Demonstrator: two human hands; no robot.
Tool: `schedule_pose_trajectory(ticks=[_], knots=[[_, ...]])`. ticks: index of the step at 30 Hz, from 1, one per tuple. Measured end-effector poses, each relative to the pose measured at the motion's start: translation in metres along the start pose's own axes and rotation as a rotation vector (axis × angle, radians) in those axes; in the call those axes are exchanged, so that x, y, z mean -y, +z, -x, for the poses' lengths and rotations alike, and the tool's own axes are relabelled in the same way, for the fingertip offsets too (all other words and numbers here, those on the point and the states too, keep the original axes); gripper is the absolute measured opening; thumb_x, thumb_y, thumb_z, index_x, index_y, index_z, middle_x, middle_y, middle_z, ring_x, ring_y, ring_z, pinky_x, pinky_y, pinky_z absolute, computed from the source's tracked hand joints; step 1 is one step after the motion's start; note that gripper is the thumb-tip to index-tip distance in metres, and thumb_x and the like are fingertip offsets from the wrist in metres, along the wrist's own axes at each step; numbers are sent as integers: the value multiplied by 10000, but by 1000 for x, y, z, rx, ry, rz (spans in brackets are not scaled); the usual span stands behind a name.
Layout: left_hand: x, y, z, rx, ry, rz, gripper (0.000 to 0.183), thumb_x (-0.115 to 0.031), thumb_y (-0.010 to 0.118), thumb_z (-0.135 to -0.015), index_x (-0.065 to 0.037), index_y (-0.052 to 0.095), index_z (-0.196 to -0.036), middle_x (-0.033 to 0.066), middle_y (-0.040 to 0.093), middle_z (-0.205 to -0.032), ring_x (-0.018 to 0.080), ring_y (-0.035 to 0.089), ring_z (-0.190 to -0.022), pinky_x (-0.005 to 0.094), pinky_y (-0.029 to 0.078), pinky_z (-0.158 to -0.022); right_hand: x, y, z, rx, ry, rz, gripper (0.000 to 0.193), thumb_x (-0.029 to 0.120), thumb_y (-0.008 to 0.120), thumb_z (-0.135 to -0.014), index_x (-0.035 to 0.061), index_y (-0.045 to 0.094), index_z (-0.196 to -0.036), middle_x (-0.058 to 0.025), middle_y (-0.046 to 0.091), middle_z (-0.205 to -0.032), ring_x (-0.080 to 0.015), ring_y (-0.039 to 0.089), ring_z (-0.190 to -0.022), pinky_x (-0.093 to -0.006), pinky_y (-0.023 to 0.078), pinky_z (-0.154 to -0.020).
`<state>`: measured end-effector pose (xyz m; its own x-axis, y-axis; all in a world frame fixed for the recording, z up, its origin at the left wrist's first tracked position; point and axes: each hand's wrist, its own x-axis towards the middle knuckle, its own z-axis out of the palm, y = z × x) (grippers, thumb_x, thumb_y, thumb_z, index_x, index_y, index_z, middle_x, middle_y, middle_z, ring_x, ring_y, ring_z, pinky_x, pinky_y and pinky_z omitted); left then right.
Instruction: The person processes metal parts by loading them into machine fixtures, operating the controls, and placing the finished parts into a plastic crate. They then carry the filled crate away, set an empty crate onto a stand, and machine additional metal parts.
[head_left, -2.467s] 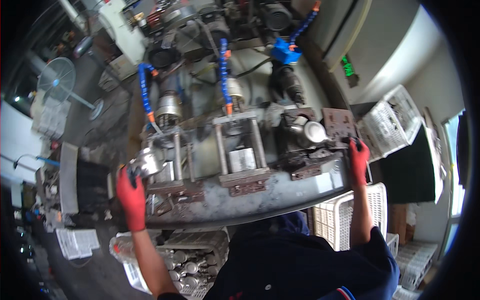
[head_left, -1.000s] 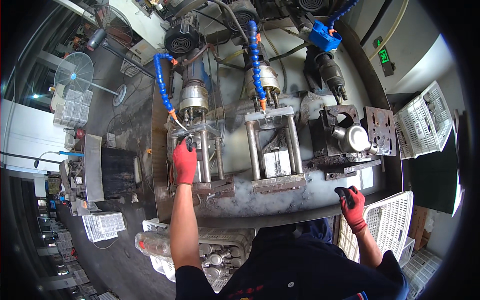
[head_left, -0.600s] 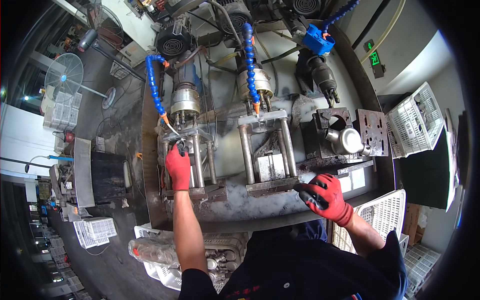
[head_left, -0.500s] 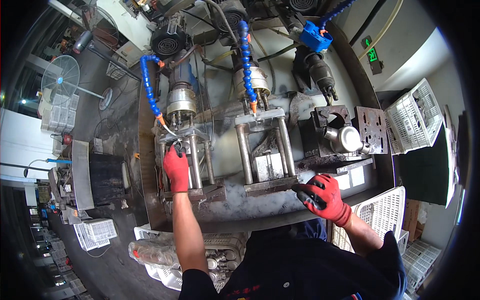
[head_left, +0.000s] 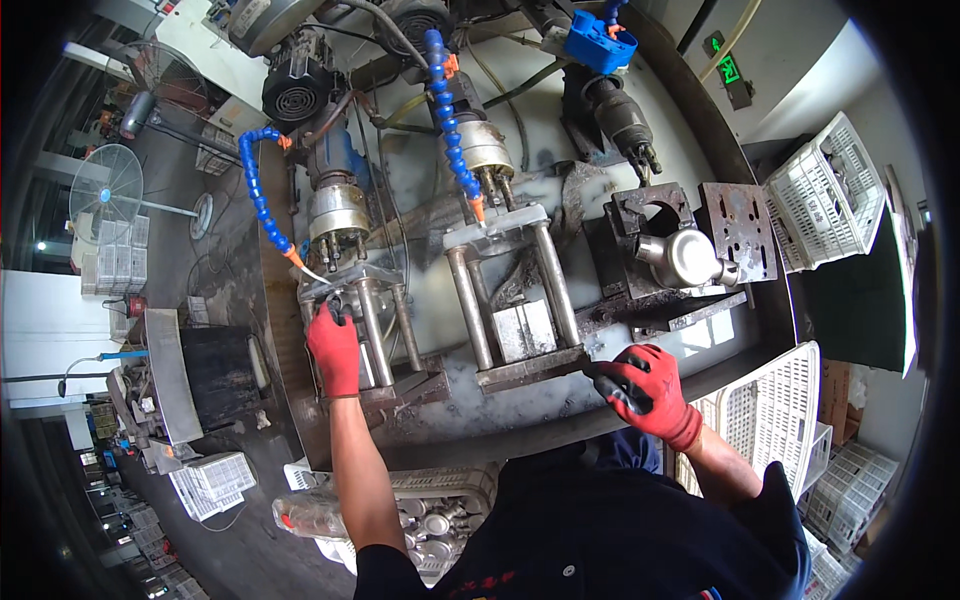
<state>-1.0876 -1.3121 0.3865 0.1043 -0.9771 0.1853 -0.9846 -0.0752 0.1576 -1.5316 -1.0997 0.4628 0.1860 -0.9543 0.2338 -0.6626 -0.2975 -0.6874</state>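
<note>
My left hand (head_left: 335, 350), in a red glove, reaches into the left clamp fixture (head_left: 372, 312) of a wet drilling machine. Its fingers curl over a small metal part (head_left: 330, 305) between the upright rods, under a blue coolant hose (head_left: 258, 190). My right hand (head_left: 650, 392), also in a red glove, is closed on a dark handle (head_left: 603, 380) at the front edge of the machine bed, just right of the middle fixture (head_left: 510, 300). A shiny rounded metal casting (head_left: 685, 258) sits in the right fixture, away from both hands.
Motors and spindles (head_left: 480, 150) stand behind the fixtures. White plastic crates stand at right (head_left: 825, 205) and beside my right arm (head_left: 770, 400). A crate of metal parts (head_left: 430, 515) is below the bed. A floor fan (head_left: 110, 185) stands at far left.
My right hand has moved left along the front edge to the dark handle near the middle fixture. My left hand has stayed in the left fixture.
</note>
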Motion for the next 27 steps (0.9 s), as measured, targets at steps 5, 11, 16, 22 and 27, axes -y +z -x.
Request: schedule_pose_trajectory(ticks=[5,11,16,22,27], knots=[[8,-2,-4,-30,46,65,354,-222,727,-809,-52,679,-1115,189,688,-983,389,654,-921,480,518,-801,6,15,-8,41,-53,-25,416,214,741,-682,106,684,-1080,-77,605,-853,-287,609,-753,-401,476,-676],[-11,-23,-3,-4,10,-100,373,-279,758,-786,-119,698,-1118,144,697,-949,356,671,-890,460,532,-768,51,30,-87,103,-298,-94,420,268,715,-788,104,624,-1164,-94,605,-942,-300,620,-757,-393,487,-658],[1,-22,-4,105,-28,41,398,-252,750,-795,-55,632,-1119,185,702,-963,375,678,-910,480,535,-779,88,147,-203,122,-510,-146,429,295,663,-848,72,568,-1202,-155,614,-1033,-335,648,-817,-432,507,-671],[-10,-40,3,-57,-185,39,255,-221,661,-860,-82,541,-1037,160,686,-959,371,693,-879,482,549,-712,105,250,-272,338,-427,115,452,354,640,-844,60,561,-1177,-185,664,-1041,-375,653,-933,-487,523,-768],[-1,-46,9,-324,-67,-41,130,-115,527,-883,-84,546,-1008,138,642,-884,296,681,-761,401,550,-625,136,253,-282,436,-342,238,384,382,613,-860,90,605,-1109,-191,691,-1051,-374,661,-965,-477,522,-807]])
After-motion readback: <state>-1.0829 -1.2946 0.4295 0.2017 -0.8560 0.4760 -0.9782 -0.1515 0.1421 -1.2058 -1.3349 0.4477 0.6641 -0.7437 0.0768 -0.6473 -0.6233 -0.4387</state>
